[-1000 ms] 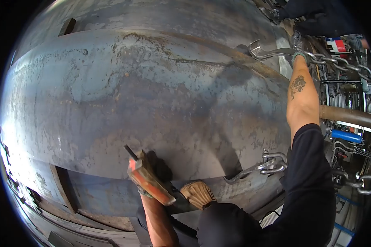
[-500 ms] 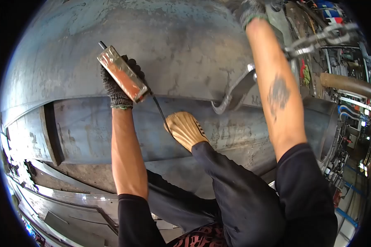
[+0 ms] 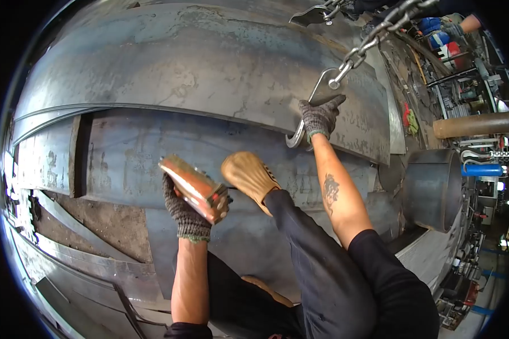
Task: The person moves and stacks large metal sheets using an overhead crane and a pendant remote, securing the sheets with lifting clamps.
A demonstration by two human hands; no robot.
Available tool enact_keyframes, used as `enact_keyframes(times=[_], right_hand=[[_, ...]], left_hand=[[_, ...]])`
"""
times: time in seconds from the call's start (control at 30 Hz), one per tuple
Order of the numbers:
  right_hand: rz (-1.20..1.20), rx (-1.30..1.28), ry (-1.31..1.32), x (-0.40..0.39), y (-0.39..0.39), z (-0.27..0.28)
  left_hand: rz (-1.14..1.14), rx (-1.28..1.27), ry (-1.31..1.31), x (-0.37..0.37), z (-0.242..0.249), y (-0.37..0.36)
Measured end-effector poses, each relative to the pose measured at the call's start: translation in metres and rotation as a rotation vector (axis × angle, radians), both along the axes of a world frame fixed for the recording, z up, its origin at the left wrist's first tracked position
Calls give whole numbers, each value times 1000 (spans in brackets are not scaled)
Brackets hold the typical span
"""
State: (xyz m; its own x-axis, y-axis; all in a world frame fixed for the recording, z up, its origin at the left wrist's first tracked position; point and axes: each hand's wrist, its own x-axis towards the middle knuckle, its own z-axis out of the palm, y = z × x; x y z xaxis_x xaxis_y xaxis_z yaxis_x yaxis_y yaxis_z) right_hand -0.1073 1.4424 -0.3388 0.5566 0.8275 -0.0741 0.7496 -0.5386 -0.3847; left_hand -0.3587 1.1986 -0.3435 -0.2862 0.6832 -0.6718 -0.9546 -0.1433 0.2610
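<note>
In my left hand (image 3: 182, 213), in a dark knitted glove, is an orange-red control box (image 3: 195, 191) wrapped in clear plastic, with a cable at its lower end. My right hand (image 3: 322, 117), gloved alike, is closed around the shank of a metal lifting hook (image 3: 294, 138), one finger pointing off to the right. The hook's curved end sits at the near edge of a large steel plate (image 3: 181, 65). From its upper end a heavy chain (image 3: 357, 55) runs up to the right.
Another hook (image 3: 310, 16) on a chain lies at the plate's far side. My tan shoe (image 3: 246, 172) rests on lower steel. To the right are a short wide pipe (image 3: 432, 189) and a brown cylinder (image 3: 474, 125). A co-worker's arm (image 3: 469, 24) shows at top right.
My right hand has come down from the far side onto the hook. My left hand has lowered the control box toward me. The view has shifted, and the second hook now shows.
</note>
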Motion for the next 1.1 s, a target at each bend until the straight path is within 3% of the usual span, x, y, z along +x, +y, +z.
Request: enact_keyframes(times=[0.03,0.17,0.33,0.43,0.57,0.63,0.67,0.7,0.77,0.8,0.9,0.97,1.03,1.1], right_hand=[[27,2,-27,4,-2,-2],[58,-41,-1,6,-15,2],[103,-12,-16,5,-59,0],[92,-12,4,4,-61,4],[117,36,12,6,-72,11],[440,644,-326,-1,-83,20],[432,658,-318,-10,-71,27],[699,697,-161,-24,-53,40],[882,630,89,-57,0,54],[803,539,179,-75,41,59],[398,407,83,-93,180,42],[143,425,292,-74,267,37],[14,411,400,-80,286,45],[-541,549,768,-87,294,68]], left_hand=[[-13,81,31,0,-1,1],[-37,12,175,-9,-12,4],[-117,-12,109,-37,-19,-2],[-98,95,202,-40,-2,3],[-61,93,210,-32,-15,17],[-21,100,205,-28,-28,29],[5,107,226,-27,-33,39],[56,41,315,-26,-47,48],[60,26,325,-25,-61,59],[72,3,327,-27,-63,65],[25,48,262,-35,-63,73],[34,-32,306,-39,-46,77],[-29,-32,305,-52,-37,75],[-28,-56,287,-66,-40,74]])
